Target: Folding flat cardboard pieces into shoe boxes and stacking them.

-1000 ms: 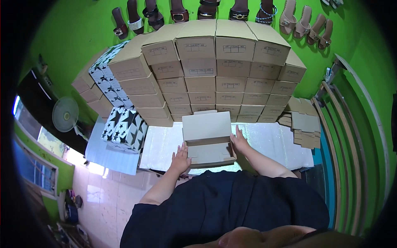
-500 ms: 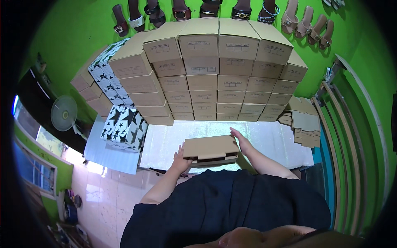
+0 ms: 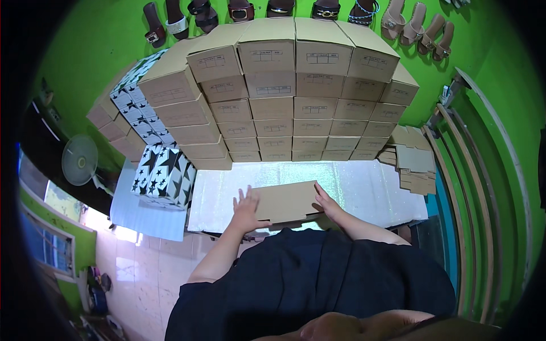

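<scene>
A brown cardboard box point(image 3: 284, 203) lies in front of me on the white-covered table, close to my body. Its lid is down over the top, with a tab along the near edge. My left hand point(image 3: 245, 210) rests at the box's left end, fingers spread and thumb along the near edge. At the right end, my right hand point(image 3: 329, 203) grips the corner, its thumb against the lid and its fingers along the side. What is inside the box is hidden.
Stacked brown boxes point(image 3: 275, 108) form a wall behind the table point(image 3: 355, 187). Star-patterned boxes point(image 3: 165, 176) stand left, beside a fan point(image 3: 79, 160). Flattened cardboard point(image 3: 415, 165) lies at the right. Sandals point(image 3: 327, 10) hang on the green wall, with wooden rails point(image 3: 463, 187) at far right.
The lid has come down over the opening at the near side. My left hand has spread its fingers onto the lid, and my right hand has come in against the right corner.
</scene>
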A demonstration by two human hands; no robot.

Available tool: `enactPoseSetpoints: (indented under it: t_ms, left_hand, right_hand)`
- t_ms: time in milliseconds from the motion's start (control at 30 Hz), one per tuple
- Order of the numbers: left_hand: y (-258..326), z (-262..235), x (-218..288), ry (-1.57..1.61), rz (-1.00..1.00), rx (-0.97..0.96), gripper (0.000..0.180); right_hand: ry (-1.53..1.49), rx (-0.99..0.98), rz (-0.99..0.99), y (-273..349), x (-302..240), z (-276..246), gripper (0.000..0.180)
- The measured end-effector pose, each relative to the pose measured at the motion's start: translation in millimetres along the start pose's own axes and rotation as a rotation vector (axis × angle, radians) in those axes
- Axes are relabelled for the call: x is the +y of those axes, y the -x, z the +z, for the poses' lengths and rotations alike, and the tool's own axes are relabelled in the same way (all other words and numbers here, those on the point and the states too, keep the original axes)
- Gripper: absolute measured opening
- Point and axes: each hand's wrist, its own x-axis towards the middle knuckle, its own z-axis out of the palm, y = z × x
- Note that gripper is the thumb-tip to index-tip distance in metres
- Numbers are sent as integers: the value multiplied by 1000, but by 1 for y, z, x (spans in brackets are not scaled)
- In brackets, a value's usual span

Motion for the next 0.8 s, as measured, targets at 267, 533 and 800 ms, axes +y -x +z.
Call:
enactPoseSetpoints:
  t_ms: [267, 533, 800]
  left_hand:
    - [-7, -1, 29, -95, 224, 76, 94]
    - [-22, 29, 6, -8, 259, 117, 65]
    - [-23, 49, -2, -72, 311, 167, 52]
  right_hand:
    - [-21, -6, 43, 5, -4, 5, 71]
    - [-26, -16, 53, 7, -6, 5, 69]
    - [103, -80, 64, 3, 7, -3, 65]
